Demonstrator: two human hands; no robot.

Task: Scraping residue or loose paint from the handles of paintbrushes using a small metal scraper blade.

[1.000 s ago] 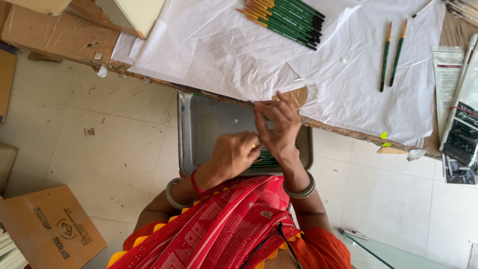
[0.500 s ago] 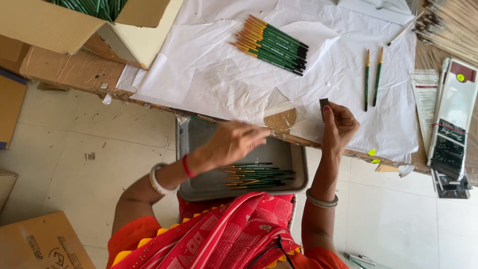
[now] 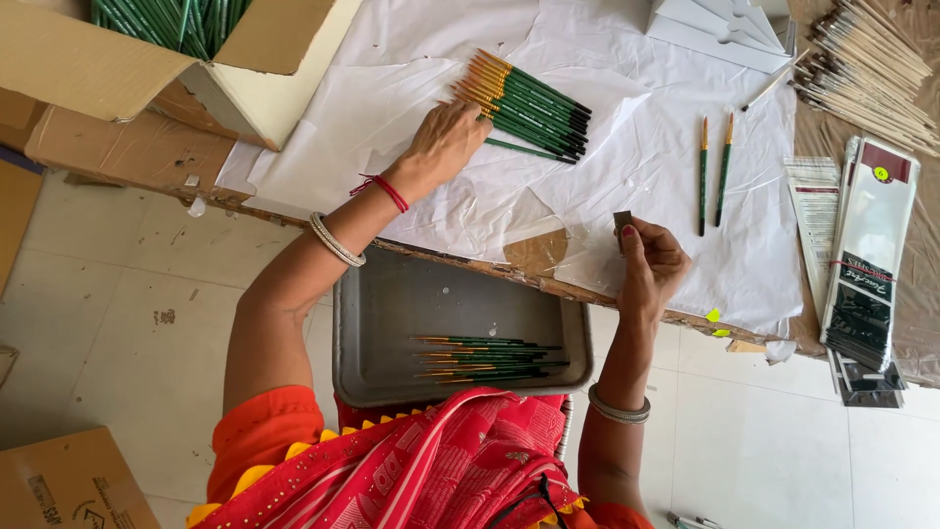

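Left hand [image 3: 446, 145] outstretched on paintbrushes [image 3: 524, 103]

The paintbrushes [image 3: 529, 103] at twelve o'clock have dark green handles and golden-orange tips, as do those in the grey metal tray [image 3: 392, 323]. The sheet [image 3: 636, 137] beneath is white. The left hand [image 3: 443, 142] wears a red thread and a silver bangle. The sari [image 3: 431, 470] at six o'clock is red and orange, with a yellow zigzag edge. The cardboard box [image 3: 98, 59] at ten o'clock is tan.
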